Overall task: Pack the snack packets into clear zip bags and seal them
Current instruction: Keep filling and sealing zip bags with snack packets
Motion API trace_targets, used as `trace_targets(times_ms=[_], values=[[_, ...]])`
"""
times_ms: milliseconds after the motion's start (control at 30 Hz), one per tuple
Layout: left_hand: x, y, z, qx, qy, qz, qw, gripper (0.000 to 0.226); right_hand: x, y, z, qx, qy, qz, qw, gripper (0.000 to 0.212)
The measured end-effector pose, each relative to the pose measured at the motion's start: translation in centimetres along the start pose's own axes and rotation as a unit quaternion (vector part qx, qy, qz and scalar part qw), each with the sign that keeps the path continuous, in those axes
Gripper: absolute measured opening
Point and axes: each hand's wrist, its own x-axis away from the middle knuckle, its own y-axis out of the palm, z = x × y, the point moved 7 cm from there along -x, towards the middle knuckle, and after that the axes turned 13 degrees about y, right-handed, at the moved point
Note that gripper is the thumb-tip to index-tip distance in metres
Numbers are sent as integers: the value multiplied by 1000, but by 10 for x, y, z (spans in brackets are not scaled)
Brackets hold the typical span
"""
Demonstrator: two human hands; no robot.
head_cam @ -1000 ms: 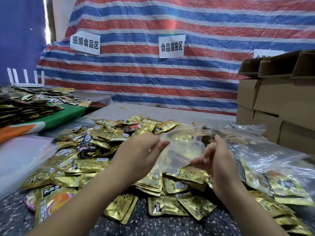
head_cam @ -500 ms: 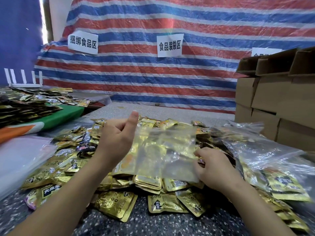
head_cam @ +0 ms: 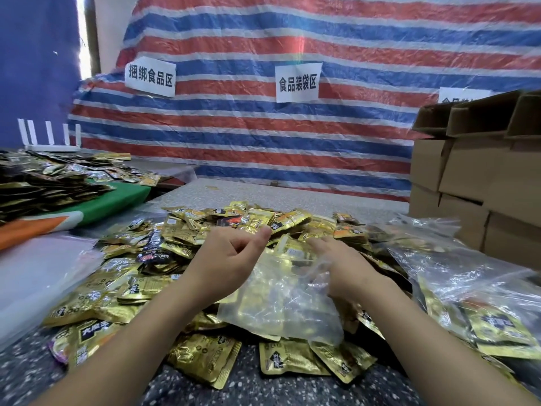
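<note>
A clear zip bag (head_cam: 281, 303) lies low over the heap of gold snack packets (head_cam: 205, 230) on the speckled table (head_cam: 292, 388). My left hand (head_cam: 231, 259) hovers at the bag's upper left edge with curled fingers and a raised thumb, and appears to pinch the bag's rim. My right hand (head_cam: 342, 265) stretches its fingers forward onto a gold packet (head_cam: 292, 250) at the bag's top. Crumpled plastic from the bag bunches against that hand's thumb side. Gold shows through the bag, but I cannot tell whether packets are inside it or beneath it.
Filled clear bags (head_cam: 474, 303) pile up at the right. Stacked cardboard boxes (head_cam: 474, 183) stand behind them. A flat stack of clear plastic (head_cam: 35, 276) lies at the left, with more packets on a green board (head_cam: 117, 197) beyond. A striped tarp (head_cam: 292, 142) closes the back.
The bag has dropped from being held up and spread in the air to lying on the heap. My left hand came down and right. My right hand's fingers now reach forward onto the packets.
</note>
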Motion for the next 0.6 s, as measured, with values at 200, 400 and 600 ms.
trace_targets(times_ms=[200, 400, 600], values=[[2, 1, 0, -1, 6, -22, 1000, 56, -10, -1, -10, 22, -44, -6, 999, 47], [2, 5, 5, -7, 20, -37, 999, 53, -6, -15, -5, -19, -11, 39, 999, 18], [3, 4, 6, -11, 19, -32, 999, 52, 13, -55, 21, -469, 94, 76, 875, 9]])
